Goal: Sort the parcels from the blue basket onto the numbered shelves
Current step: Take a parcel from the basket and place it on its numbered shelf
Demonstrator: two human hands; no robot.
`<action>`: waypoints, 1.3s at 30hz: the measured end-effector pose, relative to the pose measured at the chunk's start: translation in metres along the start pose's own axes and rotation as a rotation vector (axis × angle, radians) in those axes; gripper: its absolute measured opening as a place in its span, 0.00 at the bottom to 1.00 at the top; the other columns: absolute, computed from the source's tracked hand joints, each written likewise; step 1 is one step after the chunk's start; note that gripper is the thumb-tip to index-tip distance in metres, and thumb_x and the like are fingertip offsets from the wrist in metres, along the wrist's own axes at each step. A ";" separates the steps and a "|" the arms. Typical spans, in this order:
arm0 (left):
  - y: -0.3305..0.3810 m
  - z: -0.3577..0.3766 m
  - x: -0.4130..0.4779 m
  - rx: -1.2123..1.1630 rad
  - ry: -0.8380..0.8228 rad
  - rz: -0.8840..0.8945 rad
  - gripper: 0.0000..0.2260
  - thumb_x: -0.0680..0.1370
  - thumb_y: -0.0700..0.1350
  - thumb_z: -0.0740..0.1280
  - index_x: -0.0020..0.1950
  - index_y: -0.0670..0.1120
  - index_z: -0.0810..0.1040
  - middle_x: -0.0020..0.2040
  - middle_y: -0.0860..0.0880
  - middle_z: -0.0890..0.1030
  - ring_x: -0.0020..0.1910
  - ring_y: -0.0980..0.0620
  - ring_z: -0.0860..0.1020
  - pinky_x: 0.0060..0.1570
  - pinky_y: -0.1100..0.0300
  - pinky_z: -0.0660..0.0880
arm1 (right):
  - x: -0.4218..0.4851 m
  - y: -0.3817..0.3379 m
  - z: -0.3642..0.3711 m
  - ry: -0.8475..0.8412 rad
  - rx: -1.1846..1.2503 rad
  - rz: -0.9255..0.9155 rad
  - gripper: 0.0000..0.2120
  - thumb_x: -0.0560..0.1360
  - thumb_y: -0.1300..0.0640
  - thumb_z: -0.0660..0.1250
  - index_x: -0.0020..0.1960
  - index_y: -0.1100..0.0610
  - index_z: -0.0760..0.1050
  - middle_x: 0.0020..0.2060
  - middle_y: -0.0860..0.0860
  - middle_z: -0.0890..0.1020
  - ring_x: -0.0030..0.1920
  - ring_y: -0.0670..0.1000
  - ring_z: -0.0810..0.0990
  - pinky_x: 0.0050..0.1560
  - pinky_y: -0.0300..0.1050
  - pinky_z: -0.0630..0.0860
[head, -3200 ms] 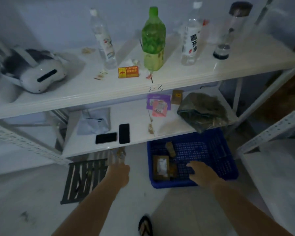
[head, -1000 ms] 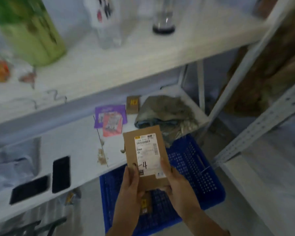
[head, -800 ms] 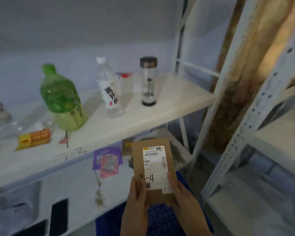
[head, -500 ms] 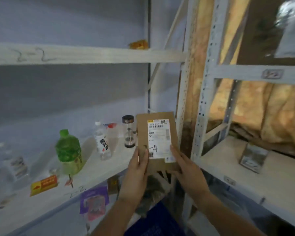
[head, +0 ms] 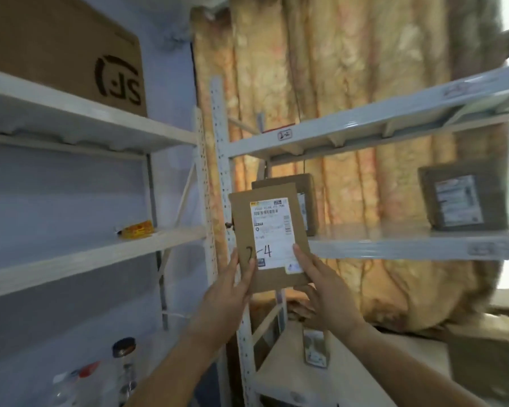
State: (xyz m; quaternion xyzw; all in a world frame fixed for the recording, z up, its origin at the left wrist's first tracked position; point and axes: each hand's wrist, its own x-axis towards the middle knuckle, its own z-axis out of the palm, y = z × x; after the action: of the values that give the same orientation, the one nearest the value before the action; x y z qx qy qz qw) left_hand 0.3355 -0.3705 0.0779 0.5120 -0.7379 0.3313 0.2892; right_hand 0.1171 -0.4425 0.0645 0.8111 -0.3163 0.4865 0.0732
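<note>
Here, the parcel (head: 269,239): a flat brown cardboard envelope held upright in the air, in front of the white upright between two shelf units.
Its label (head: 272,230): white, with a barcode near the top; "2-4" is handwritten across the lower edge.
Left hand (head: 228,292): grips the parcel's lower left corner, thumb on the front beside the "2".
Right hand (head: 323,286): grips the lower right corner, thumb lying on the label's edge.
Second parcel (head: 307,198): stands on the right middle shelf (head: 394,242), just behind the held one.
Third parcel (head: 459,198): stands further right on that shelf.
Small packet (head: 315,348): on the shelf below.
Yellow wrapper (head: 137,229): on the left shelf (head: 86,259).
Large carton (head: 65,48): on the top left shelf.
Curtain (head: 350,69): patterned gold, hangs behind the right unit.
Bottles (head: 124,365): low on the left, blurred.
</note>
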 end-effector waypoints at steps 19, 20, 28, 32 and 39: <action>0.355 0.012 0.253 -0.615 0.471 0.099 0.39 0.73 0.25 0.64 0.76 0.50 0.52 0.78 0.47 0.48 0.70 0.39 0.68 0.58 0.38 0.72 | -0.033 0.149 -0.376 0.368 -0.448 0.056 0.38 0.76 0.60 0.66 0.77 0.41 0.50 0.75 0.49 0.64 0.66 0.53 0.74 0.62 0.55 0.76; 0.375 0.014 0.265 -0.632 0.486 0.123 0.38 0.74 0.25 0.64 0.76 0.51 0.53 0.78 0.47 0.47 0.71 0.41 0.66 0.62 0.38 0.68 | -0.039 0.157 -0.397 0.383 -0.476 0.052 0.37 0.76 0.61 0.66 0.77 0.42 0.50 0.74 0.50 0.65 0.64 0.53 0.75 0.62 0.55 0.76; 0.540 0.006 0.358 -0.677 0.622 0.233 0.36 0.72 0.24 0.64 0.76 0.45 0.58 0.77 0.41 0.54 0.70 0.35 0.67 0.56 0.42 0.76 | -0.076 0.221 -0.555 0.462 -0.595 0.068 0.32 0.79 0.63 0.63 0.77 0.44 0.55 0.74 0.50 0.65 0.65 0.47 0.75 0.64 0.47 0.74; 0.613 -0.006 0.396 -0.702 0.671 0.265 0.36 0.67 0.20 0.65 0.72 0.39 0.66 0.73 0.35 0.62 0.61 0.34 0.76 0.49 0.48 0.79 | -0.090 0.251 -0.620 0.478 -0.652 0.075 0.30 0.80 0.57 0.63 0.76 0.45 0.55 0.72 0.42 0.64 0.66 0.34 0.67 0.64 0.32 0.67; 0.685 -0.010 0.475 -0.684 0.721 0.346 0.32 0.71 0.23 0.65 0.73 0.40 0.65 0.74 0.36 0.63 0.65 0.35 0.72 0.58 0.45 0.74 | -0.083 0.313 -0.698 0.532 -0.619 0.086 0.24 0.82 0.54 0.57 0.75 0.40 0.55 0.68 0.43 0.72 0.61 0.35 0.74 0.57 0.35 0.77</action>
State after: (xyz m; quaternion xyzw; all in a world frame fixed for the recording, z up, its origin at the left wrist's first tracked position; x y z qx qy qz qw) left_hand -0.4588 -0.4549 0.3158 0.1127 -0.7312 0.2697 0.6164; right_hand -0.6113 -0.3552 0.2961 0.5828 -0.4516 0.5638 0.3723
